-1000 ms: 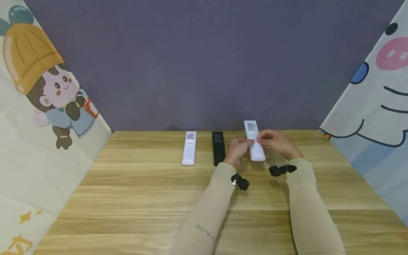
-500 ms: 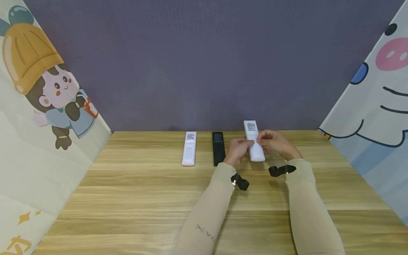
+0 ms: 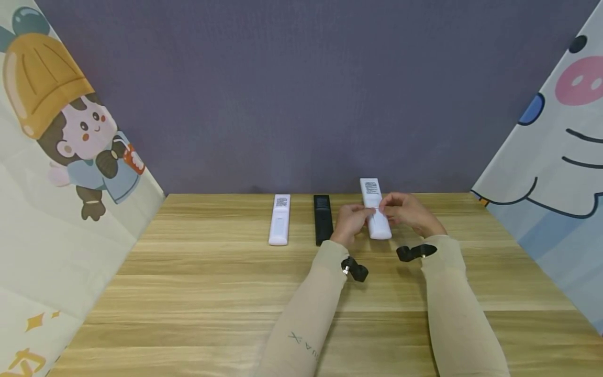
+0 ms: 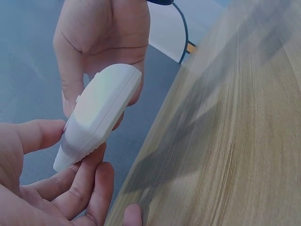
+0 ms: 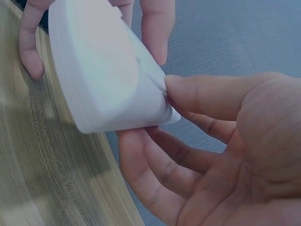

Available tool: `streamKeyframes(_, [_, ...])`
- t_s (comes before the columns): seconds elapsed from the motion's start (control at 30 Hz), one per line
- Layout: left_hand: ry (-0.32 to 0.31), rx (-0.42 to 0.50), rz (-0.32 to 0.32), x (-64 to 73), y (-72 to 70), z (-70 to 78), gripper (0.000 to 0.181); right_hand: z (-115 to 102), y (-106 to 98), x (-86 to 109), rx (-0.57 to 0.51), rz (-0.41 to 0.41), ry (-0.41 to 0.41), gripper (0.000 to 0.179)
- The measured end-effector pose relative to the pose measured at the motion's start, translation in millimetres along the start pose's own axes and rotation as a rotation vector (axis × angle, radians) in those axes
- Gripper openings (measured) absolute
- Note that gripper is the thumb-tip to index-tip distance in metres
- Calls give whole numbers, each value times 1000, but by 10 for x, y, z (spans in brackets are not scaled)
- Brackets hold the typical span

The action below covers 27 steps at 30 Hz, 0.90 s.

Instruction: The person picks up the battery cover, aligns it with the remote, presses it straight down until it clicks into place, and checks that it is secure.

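Both hands hold a white remote control (image 3: 379, 225) above the table near its back edge, its labelled back turned up. My left hand (image 3: 349, 222) grips the left side, thumb on the back face and fingers curled beneath. From the right, my right hand (image 3: 409, 211) pinches it the same way, its thumb at the battery cover's edge. In the left wrist view the remote (image 4: 101, 110) shows its rounded end between the two hands. The right wrist view shows the right thumb (image 5: 202, 96) pressed at a step in the remote's casing (image 5: 103, 80).
Left of the hands a black remote control (image 3: 322, 217) lies back side up, partly behind the left hand. Farther left lies another white remote control (image 3: 280, 220). A dark grey partition (image 3: 264, 104) stands behind the wooden table (image 3: 212, 293), with printed cloths (image 3: 56, 209) at the sides.
Almost nothing differs. Both hands stay on the white remote in the same place, and the two remotes on the table lie as before.
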<state>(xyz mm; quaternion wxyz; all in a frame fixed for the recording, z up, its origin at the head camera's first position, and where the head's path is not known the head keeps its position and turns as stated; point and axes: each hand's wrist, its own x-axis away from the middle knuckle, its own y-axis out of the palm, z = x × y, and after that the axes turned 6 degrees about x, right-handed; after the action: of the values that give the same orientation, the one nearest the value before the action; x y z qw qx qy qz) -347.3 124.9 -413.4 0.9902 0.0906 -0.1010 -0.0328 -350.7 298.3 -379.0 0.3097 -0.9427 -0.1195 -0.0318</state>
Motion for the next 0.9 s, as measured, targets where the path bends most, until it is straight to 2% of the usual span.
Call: streamKeyframes(0.9, [-15,11,14,-17,3,-15,17,-2,28,-6,12,19,10,19])
